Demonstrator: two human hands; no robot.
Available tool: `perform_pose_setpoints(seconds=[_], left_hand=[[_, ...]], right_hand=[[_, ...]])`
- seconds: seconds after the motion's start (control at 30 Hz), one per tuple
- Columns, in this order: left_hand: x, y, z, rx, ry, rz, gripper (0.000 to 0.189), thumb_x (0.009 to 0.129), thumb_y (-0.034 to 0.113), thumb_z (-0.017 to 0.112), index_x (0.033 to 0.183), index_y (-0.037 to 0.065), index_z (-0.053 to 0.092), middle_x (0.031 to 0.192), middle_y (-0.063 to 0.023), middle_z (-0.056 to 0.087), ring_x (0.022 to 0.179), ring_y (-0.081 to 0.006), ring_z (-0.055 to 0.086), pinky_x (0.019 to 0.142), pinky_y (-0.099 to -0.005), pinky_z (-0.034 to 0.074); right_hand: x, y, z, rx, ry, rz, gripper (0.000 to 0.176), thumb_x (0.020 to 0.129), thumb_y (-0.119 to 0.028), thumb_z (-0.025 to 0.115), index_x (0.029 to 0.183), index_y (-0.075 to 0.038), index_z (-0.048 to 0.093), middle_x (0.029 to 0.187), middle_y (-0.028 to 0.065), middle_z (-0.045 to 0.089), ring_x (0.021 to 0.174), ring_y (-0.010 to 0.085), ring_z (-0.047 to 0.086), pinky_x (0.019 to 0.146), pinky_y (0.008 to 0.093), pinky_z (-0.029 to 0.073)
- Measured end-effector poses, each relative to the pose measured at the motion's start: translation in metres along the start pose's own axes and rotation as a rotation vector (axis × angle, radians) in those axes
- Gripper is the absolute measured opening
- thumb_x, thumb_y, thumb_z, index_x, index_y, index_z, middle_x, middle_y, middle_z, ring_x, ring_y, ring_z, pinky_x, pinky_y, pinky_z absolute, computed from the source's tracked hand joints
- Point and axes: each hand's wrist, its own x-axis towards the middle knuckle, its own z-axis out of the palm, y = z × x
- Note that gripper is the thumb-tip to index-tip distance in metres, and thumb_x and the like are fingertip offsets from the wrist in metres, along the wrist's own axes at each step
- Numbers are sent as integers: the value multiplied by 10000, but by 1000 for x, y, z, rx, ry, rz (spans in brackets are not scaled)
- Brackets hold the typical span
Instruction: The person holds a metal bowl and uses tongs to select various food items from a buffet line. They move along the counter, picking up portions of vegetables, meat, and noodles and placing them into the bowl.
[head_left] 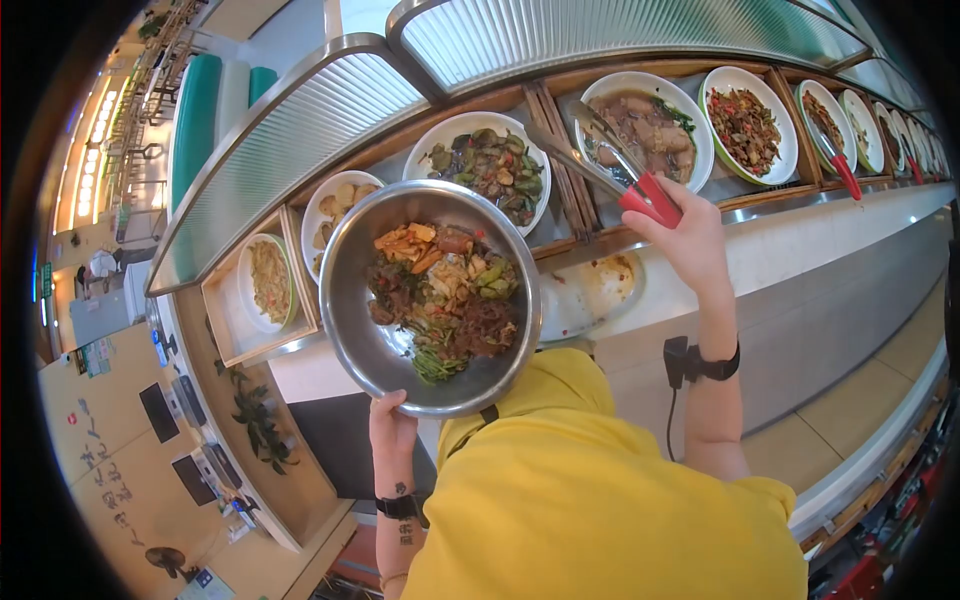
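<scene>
My left hand (394, 424) grips the near rim of a large stainless steel bowl (345, 290), thumb over the edge. Several portions of food lie in it: dark shredded meat, green vegetables, orange slices and pale pieces. In my right hand (690, 235) are metal tongs (598, 150) with red handles, fingers closed round the grip. Their jaws are spread and reach over the left part of a white dish (700, 110) of braised meat in brown sauce. Left of this dish, a white dish (541, 205) holds cooked green peppers, partly covered by the steel bowl.
More dishes line the counter, including chopped red and brown food (742, 130) and shredded pale food (268, 280). A ribbed glass guard (620, 35) curves above them. A stained white plate (590, 295) lies below the counter edge. Red-handled tongs (848, 178) rest on a farther dish.
</scene>
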Motion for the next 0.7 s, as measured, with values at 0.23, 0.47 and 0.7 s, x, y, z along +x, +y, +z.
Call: perform_pose_setpoints(seconds=[0.23,0.47,0.7], left_hand=[[-2,2,-8,-51,31,18,547,805,-17,594,1345,-30,509,1299,-142,604,1223,-319,587,1091,-471,460],[-3,4,-6,-37,104,37,517,845,38,600,1352,-16,509,1308,-132,604,1226,-305,584,1086,-464,458],[-7,10,-1,18,80,89,452,1036,231,534,1422,8,460,1395,-124,566,1283,-271,548,1102,-431,437]], right_hand=[[-1,4,5,22,-4,20,569,754,-294,870,1186,25,681,954,159,747,841,196,702,810,319,530],[1,20,13,28,57,49,667,757,-298,872,1279,40,632,1084,176,738,976,222,715,896,322,530],[-1,15,21,24,34,55,660,762,-291,871,1270,48,623,1077,172,738,969,230,721,877,331,541]])
